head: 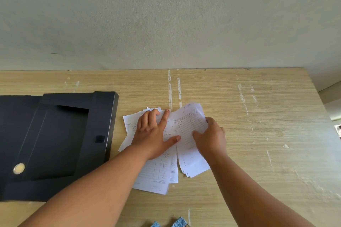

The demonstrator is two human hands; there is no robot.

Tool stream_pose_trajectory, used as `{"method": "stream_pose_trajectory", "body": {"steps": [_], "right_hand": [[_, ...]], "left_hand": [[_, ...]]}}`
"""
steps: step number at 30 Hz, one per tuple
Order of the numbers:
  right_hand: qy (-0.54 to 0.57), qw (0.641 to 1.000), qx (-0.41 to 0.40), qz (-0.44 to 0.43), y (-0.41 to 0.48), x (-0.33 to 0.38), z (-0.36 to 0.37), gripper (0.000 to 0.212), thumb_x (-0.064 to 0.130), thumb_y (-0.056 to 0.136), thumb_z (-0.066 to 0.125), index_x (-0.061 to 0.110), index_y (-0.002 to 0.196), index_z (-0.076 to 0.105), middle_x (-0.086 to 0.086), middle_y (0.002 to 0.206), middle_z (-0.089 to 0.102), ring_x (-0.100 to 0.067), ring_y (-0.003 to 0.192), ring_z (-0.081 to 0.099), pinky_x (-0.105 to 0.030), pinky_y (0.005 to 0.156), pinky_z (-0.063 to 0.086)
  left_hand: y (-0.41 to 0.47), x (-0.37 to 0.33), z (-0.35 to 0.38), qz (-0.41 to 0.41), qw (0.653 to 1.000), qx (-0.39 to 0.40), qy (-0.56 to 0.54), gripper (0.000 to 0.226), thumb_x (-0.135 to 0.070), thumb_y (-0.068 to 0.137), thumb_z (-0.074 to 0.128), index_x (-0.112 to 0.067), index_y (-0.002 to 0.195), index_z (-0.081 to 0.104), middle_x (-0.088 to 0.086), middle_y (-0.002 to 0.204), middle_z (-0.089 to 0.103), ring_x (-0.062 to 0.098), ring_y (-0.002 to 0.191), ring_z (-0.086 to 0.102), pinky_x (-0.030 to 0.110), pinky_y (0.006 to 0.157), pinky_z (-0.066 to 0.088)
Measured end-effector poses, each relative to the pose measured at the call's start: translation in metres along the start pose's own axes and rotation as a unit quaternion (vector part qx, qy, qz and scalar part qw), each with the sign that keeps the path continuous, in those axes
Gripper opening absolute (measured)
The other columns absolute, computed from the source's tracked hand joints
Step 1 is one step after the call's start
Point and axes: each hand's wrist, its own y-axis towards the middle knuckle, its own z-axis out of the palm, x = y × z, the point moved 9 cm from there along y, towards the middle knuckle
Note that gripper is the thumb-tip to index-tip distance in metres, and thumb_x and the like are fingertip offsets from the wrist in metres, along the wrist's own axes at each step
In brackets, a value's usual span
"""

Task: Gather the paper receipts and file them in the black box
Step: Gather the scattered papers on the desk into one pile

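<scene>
A loose pile of white paper receipts [158,171] lies fanned out on the wooden table [258,116], right of the black box [55,140]. The box lies open and flat, with a round metal stud on its near left. My left hand [153,132] presses flat on the left part of the pile, fingers spread. My right hand [210,136] grips the right edge of a thicker stack of receipts [186,123], thumb on top, fingers under it. The stack is tilted and overlaps the sheets beneath.
A pale wall rises right behind the table's far edge. The table's right edge runs diagonally at the far right. White scuff marks streak the tabletop. Blue patterned cloth [180,222] shows at the bottom edge.
</scene>
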Motion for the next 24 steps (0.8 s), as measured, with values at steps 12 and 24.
{"method": "stream_pose_trajectory", "body": {"steps": [12, 24], "right_hand": [[-0.010, 0.999, 0.025, -0.041, -0.006, 0.007, 0.009, 0.042, 0.004, 0.086, 0.061, 0.017, 0.126, 0.055, -0.005, 0.114, 0.059, -0.026, 0.101, 0.058, -0.037, 0.076, 0.052], [0.198, 0.979, -0.024, 0.033, 0.020, -0.021, -0.045, 0.024, 0.006, 0.089, 0.069, 0.022, 0.105, 0.060, 0.009, 0.091, 0.069, -0.010, 0.078, 0.066, -0.024, 0.055, 0.048]], "left_hand": [[-0.001, -0.004, 0.005, -0.015, 0.998, 0.060, 0.001, 0.127, -0.102, 0.062, 0.024, -0.031, 0.161, -0.013, 0.002, 0.151, 0.002, 0.030, 0.145, -0.004, 0.048, 0.123, -0.001], [-0.003, -0.003, -0.002, -0.011, 0.995, 0.084, -0.044, 0.121, -0.100, 0.066, 0.009, -0.028, 0.162, -0.009, -0.004, 0.154, 0.002, 0.025, 0.147, -0.002, 0.044, 0.123, 0.004]]}}
